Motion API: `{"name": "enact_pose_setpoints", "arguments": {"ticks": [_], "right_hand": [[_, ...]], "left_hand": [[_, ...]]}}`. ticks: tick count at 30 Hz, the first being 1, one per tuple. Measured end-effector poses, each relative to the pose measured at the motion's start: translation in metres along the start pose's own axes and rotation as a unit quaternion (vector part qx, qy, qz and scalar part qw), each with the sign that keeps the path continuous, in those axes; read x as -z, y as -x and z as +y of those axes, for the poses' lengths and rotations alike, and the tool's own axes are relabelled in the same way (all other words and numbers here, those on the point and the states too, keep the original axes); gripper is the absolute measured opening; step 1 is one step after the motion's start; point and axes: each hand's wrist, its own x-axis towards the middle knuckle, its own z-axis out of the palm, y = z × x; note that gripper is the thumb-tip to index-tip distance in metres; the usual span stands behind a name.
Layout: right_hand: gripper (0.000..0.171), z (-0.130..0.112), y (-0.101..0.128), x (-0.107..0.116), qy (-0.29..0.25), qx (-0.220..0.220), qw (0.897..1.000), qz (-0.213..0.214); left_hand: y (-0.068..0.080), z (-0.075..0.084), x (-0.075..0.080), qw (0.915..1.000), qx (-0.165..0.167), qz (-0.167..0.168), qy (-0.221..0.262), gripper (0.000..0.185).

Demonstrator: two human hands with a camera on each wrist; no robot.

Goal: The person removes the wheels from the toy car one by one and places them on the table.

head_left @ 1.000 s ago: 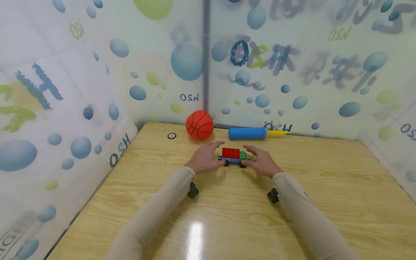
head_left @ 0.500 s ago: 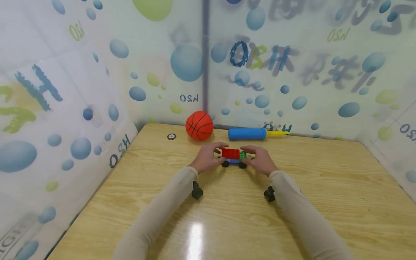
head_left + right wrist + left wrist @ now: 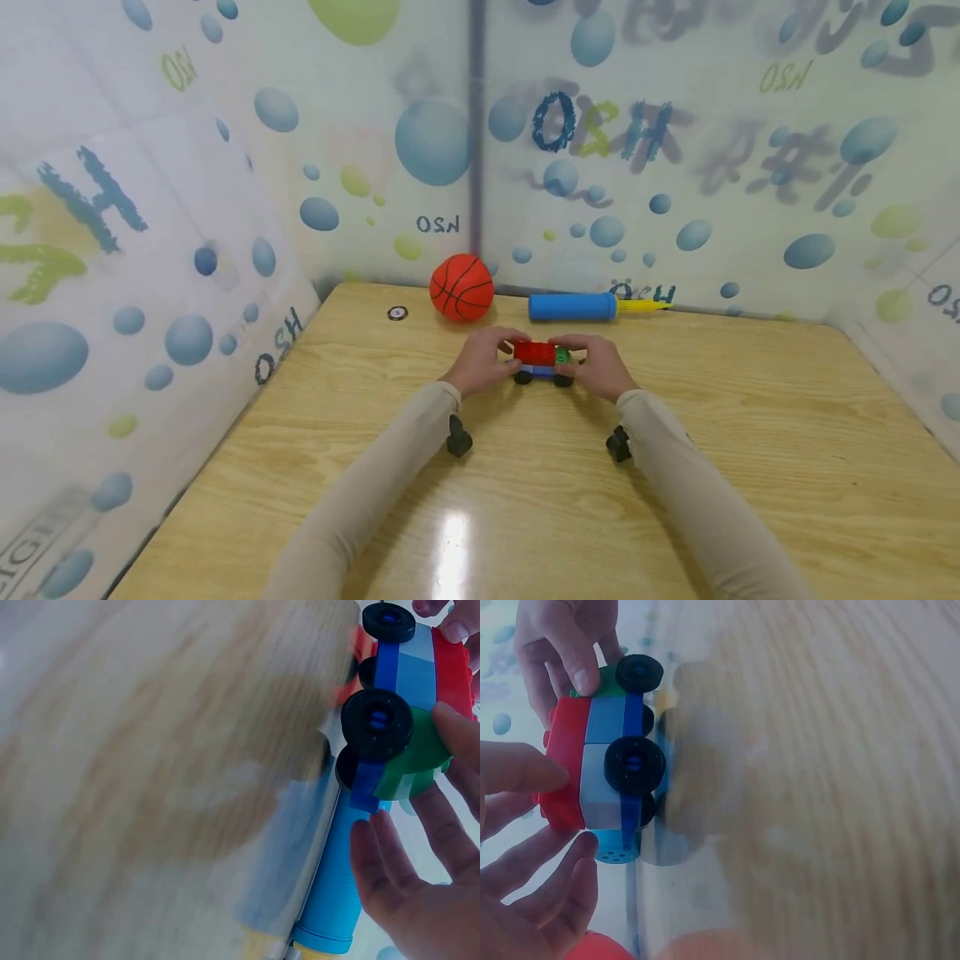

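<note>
A toy brick car [image 3: 542,362] with a red top, blue base, green front and black wheels stands on the wooden table [image 3: 525,500], far centre. My left hand [image 3: 504,357] holds its left end, with fingers curled against the red brick [image 3: 566,769]. My right hand [image 3: 576,360] holds its right end, fingertips on the green piece [image 3: 420,754]. In the left wrist view the car [image 3: 607,772] shows side-on, my left hand's fingers [image 3: 532,776] at its red top. In the right wrist view the car [image 3: 405,697] sits above my right hand's fingers [image 3: 442,840].
An orange toy basketball [image 3: 461,288] and a blue hand pump [image 3: 573,307] with a yellow nozzle lie against the back wall behind the car. A small round disc [image 3: 397,313] lies at the back left. Bubble-patterned walls close in the table on three sides.
Both hands have moved inward from either side of the car and now hold its two ends. The car has stayed in about the same place.
</note>
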Motion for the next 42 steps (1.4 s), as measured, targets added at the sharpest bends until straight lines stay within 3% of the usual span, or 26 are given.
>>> {"name": "enact_pose_setpoints", "arguments": {"ticks": [8, 15, 21, 29, 36, 42], "right_hand": [[0.041, -0.010, 0.000, 0.010, -0.003, 0.010, 1.000, -0.006], [0.040, -0.022, 0.002, 0.014, -0.009, 0.038, 0.999, -0.014], [0.038, -0.031, 0.003, 0.015, -0.023, 0.032, 0.999, -0.010], [0.040, -0.039, 0.004, 0.017, -0.032, 0.027, 0.999, -0.006], [0.044, -0.037, 0.004, 0.017, -0.054, 0.033, 0.998, -0.003], [0.042, -0.029, 0.011, 0.018, -0.066, 0.044, 0.997, 0.006]], "left_hand": [[-0.001, 0.007, 0.005, 0.9997, 0.015, -0.007, -0.016, 0.037], [-0.002, 0.017, 0.003, 0.9980, 0.005, -0.032, -0.055, 0.053], [-0.003, 0.027, 0.001, 0.9935, 0.000, -0.038, -0.107, 0.061], [-0.004, 0.031, -0.001, 0.9893, -0.014, -0.049, -0.137, 0.070], [-0.003, 0.022, -0.002, 0.9967, -0.012, -0.036, -0.072, 0.063], [0.001, 0.012, -0.002, 0.9979, 0.053, -0.036, 0.012, 0.057]]}}
